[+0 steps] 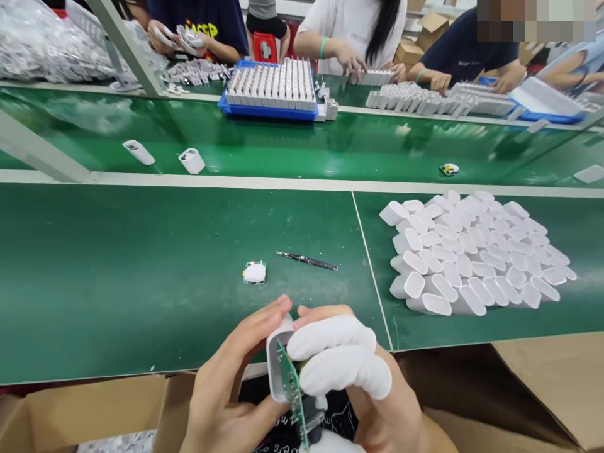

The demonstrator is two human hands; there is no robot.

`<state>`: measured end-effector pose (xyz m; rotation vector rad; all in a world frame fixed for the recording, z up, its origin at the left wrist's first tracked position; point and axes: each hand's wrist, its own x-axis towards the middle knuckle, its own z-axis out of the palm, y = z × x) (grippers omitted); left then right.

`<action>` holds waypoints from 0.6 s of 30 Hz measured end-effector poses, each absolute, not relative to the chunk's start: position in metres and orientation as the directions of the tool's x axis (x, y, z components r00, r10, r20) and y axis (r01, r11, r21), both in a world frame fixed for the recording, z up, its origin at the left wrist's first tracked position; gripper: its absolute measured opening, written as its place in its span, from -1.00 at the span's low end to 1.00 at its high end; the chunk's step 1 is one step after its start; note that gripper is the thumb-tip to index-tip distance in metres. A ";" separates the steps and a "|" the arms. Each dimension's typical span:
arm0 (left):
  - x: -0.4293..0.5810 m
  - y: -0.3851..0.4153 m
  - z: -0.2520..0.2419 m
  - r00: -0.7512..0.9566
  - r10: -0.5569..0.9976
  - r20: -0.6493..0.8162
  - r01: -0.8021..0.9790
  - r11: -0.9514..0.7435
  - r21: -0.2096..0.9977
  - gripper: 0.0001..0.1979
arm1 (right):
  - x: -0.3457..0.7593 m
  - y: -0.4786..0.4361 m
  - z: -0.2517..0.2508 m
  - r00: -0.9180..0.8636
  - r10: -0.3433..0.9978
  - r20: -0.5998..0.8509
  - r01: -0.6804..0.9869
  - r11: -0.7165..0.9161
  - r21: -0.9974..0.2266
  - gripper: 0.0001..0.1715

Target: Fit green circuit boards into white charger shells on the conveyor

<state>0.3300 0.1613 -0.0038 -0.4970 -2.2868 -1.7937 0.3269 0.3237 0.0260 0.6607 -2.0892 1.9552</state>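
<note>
My left hand (pixel 236 371) is wrapped round a white plastic housing (pixel 275 371), its open end turned towards me. In my right hand (pixel 377 384), with white finger cots on several fingers, is a green circuit board (pixel 295 396) with a dark component on its side. One end of the board lies at the mouth of the housing; how far in it reaches I cannot tell. Beyond my hands on the green bench lie a small board with a white cover (pixel 255 272) and a pair of black tweezers (pixel 309 260).
On the right stands a large cluster of white housings (pixel 472 258). Cardboard boxes (pixel 94 409) are below the bench edge. Past a pale rail, a green conveyor (pixel 283 151) carries loose housings (pixel 192 161). Co-workers sit opposite, near a blue tray (pixel 268 113) of assembled units.
</note>
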 end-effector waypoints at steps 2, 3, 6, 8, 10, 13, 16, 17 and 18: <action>0.329 0.160 -0.005 -0.921 0.152 0.360 0.386 0.218 0.896 -0.50 | 0.327 0.325 0.025 -0.868 -0.191 0.458 -0.477 0.062 -0.877 -0.56; 0.329 0.160 -0.005 -0.918 0.160 0.363 0.392 0.220 0.893 -0.49 | 0.326 0.326 0.024 -0.856 -0.220 0.467 -0.493 0.078 -0.867 -0.53; 0.329 0.159 -0.005 -0.903 0.188 0.387 0.422 0.216 0.880 -0.44 | 0.326 0.329 0.023 -0.846 -0.259 0.466 -0.509 0.133 -0.851 -0.41; 0.329 0.160 -0.005 -0.894 0.202 0.399 0.437 0.207 0.875 -0.40 | 0.327 0.330 0.022 -0.854 -0.258 0.451 -0.498 0.156 -0.853 -0.39; 0.329 0.161 -0.005 -0.895 0.202 0.398 0.436 0.200 0.877 -0.39 | 0.328 0.330 0.022 -0.851 -0.253 0.460 -0.504 0.149 -0.851 -0.46; 0.329 0.162 -0.004 -0.894 0.196 0.402 0.438 0.201 0.876 -0.42 | 0.329 0.329 0.020 -0.830 -0.257 0.494 -0.537 0.132 -0.833 -0.61; 0.329 0.162 -0.004 -0.897 0.203 0.393 0.432 0.213 0.876 -0.45 | 0.328 0.329 0.021 -0.829 -0.255 0.497 -0.540 0.141 -0.830 -0.65; 0.329 0.162 -0.003 -0.900 0.207 0.385 0.426 0.217 0.878 -0.45 | 0.328 0.329 0.022 -0.830 -0.261 0.494 -0.539 0.143 -0.830 -0.65; 0.330 0.162 -0.003 -0.902 0.208 0.378 0.420 0.219 0.881 -0.45 | 0.327 0.329 0.022 -0.831 -0.263 0.490 -0.536 0.145 -0.832 -0.65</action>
